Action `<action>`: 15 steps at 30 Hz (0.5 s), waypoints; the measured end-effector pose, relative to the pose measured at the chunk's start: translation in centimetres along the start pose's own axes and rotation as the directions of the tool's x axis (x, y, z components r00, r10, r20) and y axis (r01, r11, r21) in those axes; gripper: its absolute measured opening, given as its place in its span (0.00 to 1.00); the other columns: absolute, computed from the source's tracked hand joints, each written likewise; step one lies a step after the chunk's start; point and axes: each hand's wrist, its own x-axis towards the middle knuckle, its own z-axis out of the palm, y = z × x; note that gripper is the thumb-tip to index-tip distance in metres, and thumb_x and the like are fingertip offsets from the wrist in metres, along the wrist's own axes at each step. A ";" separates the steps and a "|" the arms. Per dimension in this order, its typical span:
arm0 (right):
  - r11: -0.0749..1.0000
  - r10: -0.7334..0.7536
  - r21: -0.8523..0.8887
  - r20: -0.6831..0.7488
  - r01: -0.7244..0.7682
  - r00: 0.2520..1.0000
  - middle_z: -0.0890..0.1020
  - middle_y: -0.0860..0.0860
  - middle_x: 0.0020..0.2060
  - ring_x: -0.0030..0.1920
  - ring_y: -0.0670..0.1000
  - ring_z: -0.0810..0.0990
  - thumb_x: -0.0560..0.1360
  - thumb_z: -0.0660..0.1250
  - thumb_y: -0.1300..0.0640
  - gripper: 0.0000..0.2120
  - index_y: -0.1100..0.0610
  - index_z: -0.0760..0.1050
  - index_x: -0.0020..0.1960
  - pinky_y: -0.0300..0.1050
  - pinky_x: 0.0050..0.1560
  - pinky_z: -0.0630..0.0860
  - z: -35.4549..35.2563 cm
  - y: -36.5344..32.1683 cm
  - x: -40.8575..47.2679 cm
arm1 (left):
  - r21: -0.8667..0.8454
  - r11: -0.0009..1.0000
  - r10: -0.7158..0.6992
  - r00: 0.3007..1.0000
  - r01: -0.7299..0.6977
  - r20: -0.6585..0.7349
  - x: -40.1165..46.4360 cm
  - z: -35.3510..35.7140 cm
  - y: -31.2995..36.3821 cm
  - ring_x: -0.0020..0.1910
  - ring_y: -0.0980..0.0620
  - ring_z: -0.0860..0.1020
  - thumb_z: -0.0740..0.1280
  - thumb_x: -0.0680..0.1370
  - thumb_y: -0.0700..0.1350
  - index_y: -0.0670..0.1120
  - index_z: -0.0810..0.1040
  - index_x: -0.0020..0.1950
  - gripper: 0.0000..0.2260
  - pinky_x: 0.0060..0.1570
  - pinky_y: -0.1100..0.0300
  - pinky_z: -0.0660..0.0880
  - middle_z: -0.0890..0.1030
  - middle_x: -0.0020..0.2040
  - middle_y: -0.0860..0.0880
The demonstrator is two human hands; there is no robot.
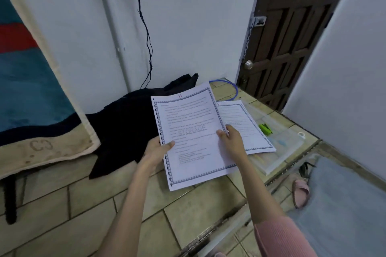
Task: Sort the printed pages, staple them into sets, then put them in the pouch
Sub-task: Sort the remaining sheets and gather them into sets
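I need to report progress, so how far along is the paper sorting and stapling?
Early, still sorting. One sorted pile already lies on the clear pouch. Both the left hand and right hand hold the stack of pages. The green stapler lies untouched; stapling and pouching remain.

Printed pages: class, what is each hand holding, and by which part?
Both grip the printed pages: left hand on the left edge, right hand on the right edge.
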 end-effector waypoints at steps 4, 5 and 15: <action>0.991 0.014 -0.131 -0.127 -0.030 0.992 0.75 0.54 0.55 0.57 0.56 0.74 0.79 0.61 0.55 0.19 0.60 0.66 0.68 0.44 0.48 0.67 -4.7 1.3 1.9 | 0.071 0.995 0.064 0.998 -0.064 0.004 2.9 6.0 0.1 0.58 0.46 0.77 0.66 0.76 0.35 0.40 0.75 0.63 0.15 0.56 0.57 0.74 0.78 0.62 0.44; 0.989 0.009 -0.142 -0.158 -0.032 0.987 0.76 0.55 0.54 0.56 0.56 0.75 0.79 0.61 0.56 0.19 0.59 0.65 0.68 0.44 0.46 0.67 -5.7 1.6 2.4 | 0.093 0.993 0.072 0.997 -0.072 -0.001 3.7 7.3 0.2 0.57 0.46 0.78 0.67 0.76 0.35 0.40 0.76 0.62 0.14 0.56 0.57 0.74 0.78 0.61 0.43; 0.960 0.088 -0.248 -0.171 -0.129 0.981 0.78 0.57 0.55 0.54 0.56 0.77 0.77 0.64 0.59 0.24 0.58 0.62 0.71 0.43 0.47 0.70 -10.6 4.5 9.5 | 0.240 0.970 -0.009 0.989 0.044 -0.147 10.6 15.2 0.7 0.57 0.43 0.78 0.71 0.70 0.46 0.45 0.80 0.55 0.15 0.59 0.52 0.74 0.80 0.59 0.44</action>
